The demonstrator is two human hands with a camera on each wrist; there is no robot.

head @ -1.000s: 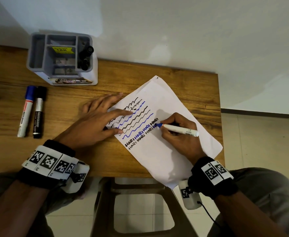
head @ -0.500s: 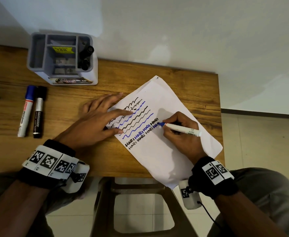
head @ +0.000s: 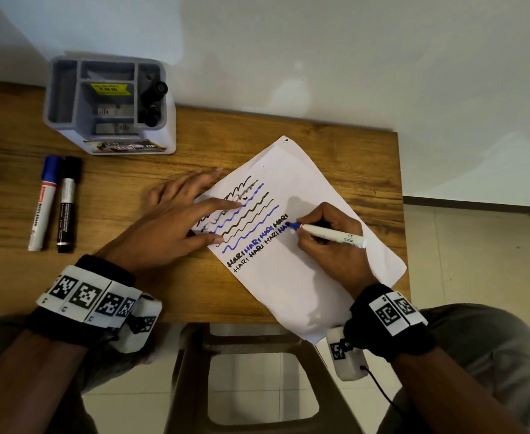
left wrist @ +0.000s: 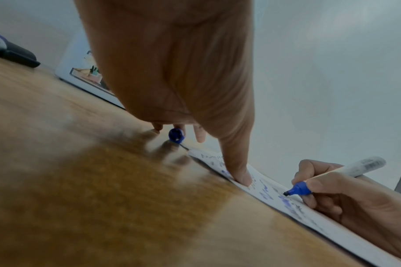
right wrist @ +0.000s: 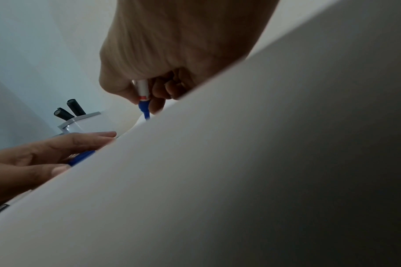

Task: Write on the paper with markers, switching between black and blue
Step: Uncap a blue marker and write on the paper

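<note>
- The right hand [head: 329, 242] pinches a blue marker [head: 329, 234], with its tip on the paper [head: 304, 277] by the blue letters.
- The left hand [head: 175, 223] lies flat at 9 o'clock from the marker. Its fingers are spread and press on the paper's edge.
- A blue cap [left wrist: 176, 135] sits under the left fingers.
- The paper lies tilted on the wooden table [head: 257, 133].
- Two capped markers [head: 55, 202] lie side by side at 9 o'clock.
- A gray holder [head: 107, 104] stands at 11 o'clock.
</note>
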